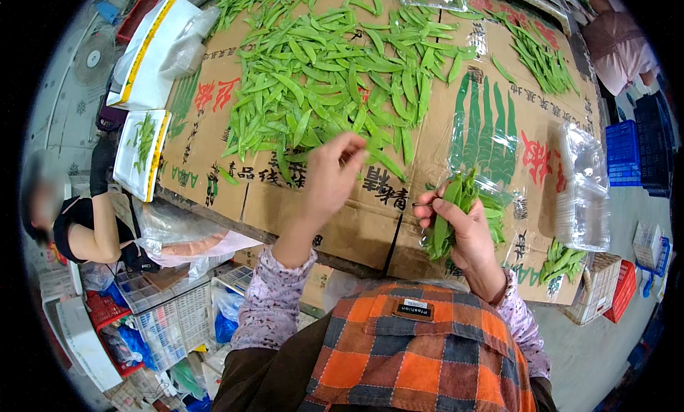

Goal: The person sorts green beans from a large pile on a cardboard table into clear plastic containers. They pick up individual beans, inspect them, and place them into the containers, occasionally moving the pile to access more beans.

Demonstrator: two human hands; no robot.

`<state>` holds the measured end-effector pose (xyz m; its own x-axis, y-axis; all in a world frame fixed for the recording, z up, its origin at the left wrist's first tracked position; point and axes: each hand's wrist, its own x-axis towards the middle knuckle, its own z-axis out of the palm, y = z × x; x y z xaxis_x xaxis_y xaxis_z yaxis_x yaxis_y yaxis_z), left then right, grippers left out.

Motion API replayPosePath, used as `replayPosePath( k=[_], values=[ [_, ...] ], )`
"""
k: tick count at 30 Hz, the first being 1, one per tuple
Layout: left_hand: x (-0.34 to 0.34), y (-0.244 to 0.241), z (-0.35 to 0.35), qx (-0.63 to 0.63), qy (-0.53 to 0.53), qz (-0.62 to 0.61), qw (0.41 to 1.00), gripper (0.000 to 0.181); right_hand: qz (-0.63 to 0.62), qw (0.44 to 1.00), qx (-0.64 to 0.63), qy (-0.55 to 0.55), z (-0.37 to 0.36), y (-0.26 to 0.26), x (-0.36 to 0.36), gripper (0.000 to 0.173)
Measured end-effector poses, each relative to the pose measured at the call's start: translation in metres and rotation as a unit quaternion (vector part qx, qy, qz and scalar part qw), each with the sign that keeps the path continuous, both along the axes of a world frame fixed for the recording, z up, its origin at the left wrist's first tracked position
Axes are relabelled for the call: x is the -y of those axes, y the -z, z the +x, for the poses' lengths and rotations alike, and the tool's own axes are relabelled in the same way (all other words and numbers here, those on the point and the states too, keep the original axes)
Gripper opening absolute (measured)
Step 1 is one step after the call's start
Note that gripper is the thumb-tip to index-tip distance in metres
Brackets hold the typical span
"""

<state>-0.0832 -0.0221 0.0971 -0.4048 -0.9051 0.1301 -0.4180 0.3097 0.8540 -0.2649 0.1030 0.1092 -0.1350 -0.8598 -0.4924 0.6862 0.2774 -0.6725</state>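
My right hand (470, 225) grips a bunch of green snow pea pods (453, 203), the thumb pressed across them. A thin dark strand shows at its fingertips; what it is I cannot tell. Under and beside that hand are more pods and clear plastic (489, 185), partly hidden. My left hand (336, 171), blurred, hovers at the near edge of a wide heap of loose snow peas (320, 86). Its fingers are curled, and whether a pod sits between them is unclear. Flattened printed cardboard (342, 235) covers the table beneath.
Stacked clear plastic trays (583, 198) stand at right, with a small pod pile (561, 262) nearby. Another pile (542, 59) lies at far right. A white foam tray (140, 155) holds pods at left, beside a person (96, 225). Crates (171, 321) crowd the lower left.
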Motion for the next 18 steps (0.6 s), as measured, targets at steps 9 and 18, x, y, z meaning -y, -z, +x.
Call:
replayPosePath(
  k=[9, 18],
  values=[
    [-0.011, 0.009, -0.029, -0.018, 0.137, 0.178, 0.974, 0.019, 0.003, 0.999, -0.052, 0.016, -0.002, 0.006, -0.002, 0.014],
    [0.053, 0.054, -0.027, 0.311, 0.180, -0.220, 0.907, 0.024, -0.004, 0.999, -0.010, 0.040, -0.012, 0.001, -0.007, 0.016]
  ],
)
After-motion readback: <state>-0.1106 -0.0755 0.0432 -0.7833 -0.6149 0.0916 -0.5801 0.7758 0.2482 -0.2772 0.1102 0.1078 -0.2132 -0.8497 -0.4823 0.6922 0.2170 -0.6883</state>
